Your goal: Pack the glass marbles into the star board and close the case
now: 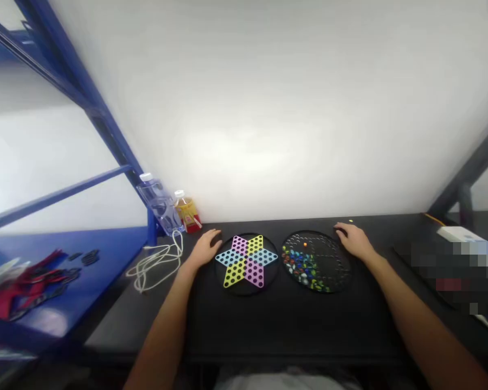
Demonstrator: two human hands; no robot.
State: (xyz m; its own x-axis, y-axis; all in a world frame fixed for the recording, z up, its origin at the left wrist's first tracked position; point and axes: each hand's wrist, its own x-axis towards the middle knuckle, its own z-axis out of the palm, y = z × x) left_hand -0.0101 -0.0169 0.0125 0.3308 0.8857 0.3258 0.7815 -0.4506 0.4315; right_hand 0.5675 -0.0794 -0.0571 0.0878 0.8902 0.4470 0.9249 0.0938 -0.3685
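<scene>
Your bare forearms point(158, 336) point(423, 325) reach up from the lower corners of the view, over a black tabletop point(288, 330), above a pale garment point(284, 382) at the bottom edge. Your left hand point(205, 248) rests beside the upper left rim of a star-shaped Chinese checkers board point(233, 273), whose pink, yellow and blue points are pierced with holes and lie on a round black base. Its fingers point(216, 234) sit close together and curve down, with no pinch visible. Your right hand point(352, 241) lies at the upper right rim of a round black perforated marble tray point(329, 260), just beside the board. Its fingers point(339, 230) are also curled and close together; you cannot tell whether they pinch anything. Glass marbles point(299, 265) in mixed colours crowd the tray's left half, and one orange marble point(305, 245) sits apart above them. A tiny yellow marble point(351, 221) lies on the tabletop beyond your right hand. Farther left stand a clear water bottle point(156, 206) and a small red-labelled bottle point(187, 211), near a coiled white cable point(158, 265). Red lanyards point(28, 284) lie on a blue shelf point(65, 271).
</scene>
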